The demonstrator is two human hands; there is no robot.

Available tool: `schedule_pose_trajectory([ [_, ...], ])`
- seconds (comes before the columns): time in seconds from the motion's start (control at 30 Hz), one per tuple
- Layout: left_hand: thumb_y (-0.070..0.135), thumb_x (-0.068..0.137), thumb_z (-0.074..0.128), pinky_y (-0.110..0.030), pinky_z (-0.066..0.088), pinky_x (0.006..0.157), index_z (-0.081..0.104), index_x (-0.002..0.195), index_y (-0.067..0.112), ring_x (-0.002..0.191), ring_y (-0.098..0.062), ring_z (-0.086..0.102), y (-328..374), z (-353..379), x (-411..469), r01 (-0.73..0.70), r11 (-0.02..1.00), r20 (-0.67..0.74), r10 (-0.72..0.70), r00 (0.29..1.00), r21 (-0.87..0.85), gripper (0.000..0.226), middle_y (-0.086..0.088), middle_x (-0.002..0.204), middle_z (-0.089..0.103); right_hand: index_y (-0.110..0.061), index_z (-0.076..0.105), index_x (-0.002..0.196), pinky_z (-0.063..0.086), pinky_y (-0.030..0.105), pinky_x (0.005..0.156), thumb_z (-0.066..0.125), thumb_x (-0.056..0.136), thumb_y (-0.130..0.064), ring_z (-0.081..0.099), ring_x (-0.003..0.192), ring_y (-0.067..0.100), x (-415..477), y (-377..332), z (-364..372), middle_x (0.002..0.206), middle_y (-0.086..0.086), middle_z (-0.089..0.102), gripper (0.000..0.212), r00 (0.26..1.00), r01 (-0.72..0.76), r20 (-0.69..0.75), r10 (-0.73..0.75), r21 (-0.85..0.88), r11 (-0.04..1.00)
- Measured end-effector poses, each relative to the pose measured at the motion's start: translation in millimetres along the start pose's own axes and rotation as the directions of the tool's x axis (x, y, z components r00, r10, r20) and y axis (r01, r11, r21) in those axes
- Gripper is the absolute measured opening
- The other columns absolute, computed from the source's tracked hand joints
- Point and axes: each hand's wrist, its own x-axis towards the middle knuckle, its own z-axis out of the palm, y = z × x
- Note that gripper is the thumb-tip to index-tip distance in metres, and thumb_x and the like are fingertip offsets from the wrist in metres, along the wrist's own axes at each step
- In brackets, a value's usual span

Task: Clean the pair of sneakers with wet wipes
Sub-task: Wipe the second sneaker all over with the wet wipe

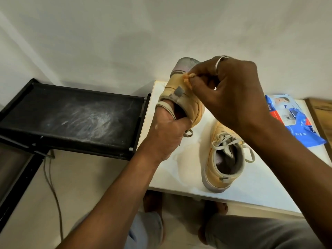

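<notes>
The right hand (231, 94) is pinching a small crumpled wet wipe (188, 78) between thumb and curled fingertips. The wipe is looking stained yellow-orange and is pressing against the pale yellow upper of the held sneaker (179, 97), just above a small grey tab on its side. A silver ring (220, 62) is showing on one finger of this hand.

The left hand (167, 133) is gripping the same sneaker at its opening. Its fingers are curling round the collar, with the thumb reaching inside the shoe. It is holding the sneaker lifted off the surface, above the far left corner of a white table (260, 186), with the grey sole pointing up and away toward the wall. A loose lace end is hanging below the hand.

The second sneaker (222, 159) is standing upright on the table under the right forearm, apart from the held one. Its heel is pointing toward the viewer and its pale laces are trailing loose.

A blue pack of wet wipes (294, 121) is lying flat at the far right of the table, well apart from both shoes.

Left of the table, a black tray-like shelf (71, 114) is sitting, its surface smeared with white dust. A thin cable (52, 186) is running across the pale floor below it. The person's bare feet (152, 203) are showing beneath the table's near edge.
</notes>
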Motion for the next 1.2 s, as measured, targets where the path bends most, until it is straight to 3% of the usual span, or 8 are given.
schedule_pose_trajectory([
  [0.1,0.003,0.077,0.060,-0.059,0.053,0.083,0.062,0.113,0.032,0.096,-0.046,0.059,-1.7,-0.6,0.6,-0.009,1.000,0.018,0.009,1.000,-0.030,0.046,-0.019,0.110,0.064,-0.019,0.076,0.092,0.044,0.013,0.061,0.065,0.086,-0.021,0.054,0.067,0.005,-3.9,-5.8,2.1,0.076,-0.010,0.066,0.012,0.995,0.030,0.091,-0.032,0.024,0.999],
  [0.2,-0.002,0.079,0.057,-0.038,0.054,0.073,0.059,0.113,0.025,0.090,-0.025,0.064,2.2,-2.5,-0.9,-0.035,0.998,0.047,0.038,0.998,-0.055,0.043,-0.006,0.103,0.068,-0.022,0.077,0.088,0.043,0.014,0.056,0.067,0.084,-0.021,0.057,0.065,0.007,-5.5,-12.3,-4.0,0.070,-0.009,0.068,0.010,0.970,0.064,0.231,-0.079,0.071,0.995],
  [0.4,0.006,0.079,0.056,-0.042,0.054,0.093,0.056,0.107,0.035,0.107,-0.024,0.063,0.6,4.3,-2.9,-0.020,0.998,0.044,0.017,0.999,0.063,0.041,-0.005,0.117,0.064,-0.022,0.076,0.094,0.042,0.009,0.056,0.065,0.086,-0.023,0.055,0.059,0.003,0.4,-4.3,-6.7,0.070,-0.012,0.063,0.014,0.998,-0.048,0.031,0.048,0.001,0.999],
  [0.6,-0.001,0.078,0.057,-0.033,0.055,0.077,0.055,0.116,0.023,0.094,-0.021,0.065,1.7,0.3,-1.0,-0.034,0.998,0.040,0.036,0.999,-0.056,0.045,-0.005,0.106,0.066,-0.025,0.077,0.089,0.043,0.014,0.055,0.068,0.084,-0.022,0.059,0.066,0.009,-5.9,-11.3,-5.7,0.070,-0.009,0.068,0.011,0.957,0.055,0.279,-0.076,0.082,0.995],
  [0.77,0.005,0.077,0.059,-0.057,0.051,0.090,0.059,0.109,0.032,0.104,-0.037,0.062,-3.3,1.2,0.4,-0.018,1.000,0.016,0.018,1.000,0.012,0.042,-0.017,0.115,0.063,-0.023,0.076,0.095,0.045,0.017,0.058,0.066,0.087,-0.025,0.056,0.060,0.004,-4.0,2.8,-3.0,0.073,-0.008,0.067,0.013,1.000,-0.020,-0.019,0.021,0.094,0.995],
  [1.0,-0.002,0.079,0.056,-0.047,0.052,0.088,0.054,0.122,0.012,0.109,-0.036,0.060,-1.2,-9.6,3.3,-0.036,0.991,0.008,0.037,0.999,-0.129,0.045,-0.022,0.120,0.059,-0.017,0.076,0.097,0.046,0.016,0.064,0.071,0.088,-0.021,0.064,0.074,0.009,-14.3,11.5,10.6,0.086,-0.009,0.070,0.011,0.954,0.108,0.248,-0.170,0.244,0.964],
  [1.13,0.000,0.077,0.061,-0.057,0.046,0.097,0.055,0.124,0.018,0.115,-0.037,0.057,-5.1,-10.8,5.8,-0.006,0.994,0.013,0.007,1.000,-0.110,0.051,-0.019,0.123,0.059,-0.015,0.075,0.099,0.047,0.018,0.061,0.070,0.090,-0.022,0.062,0.070,0.010,-11.1,24.2,13.6,0.084,-0.006,0.070,0.012,1.000,0.007,-0.005,-0.006,0.281,0.960],
  [1.2,-0.002,0.076,0.060,-0.058,0.047,0.096,0.056,0.123,0.019,0.114,-0.039,0.057,-4.1,-10.8,6.1,-0.006,0.992,0.009,0.007,1.000,-0.122,0.052,-0.020,0.122,0.058,-0.015,0.075,0.099,0.047,0.018,0.061,0.070,0.090,-0.021,0.061,0.069,0.009,-14.4,24.3,20.2,0.084,-0.006,0.070,0.012,0.999,-0.033,-0.027,0.044,0.316,0.948],
])
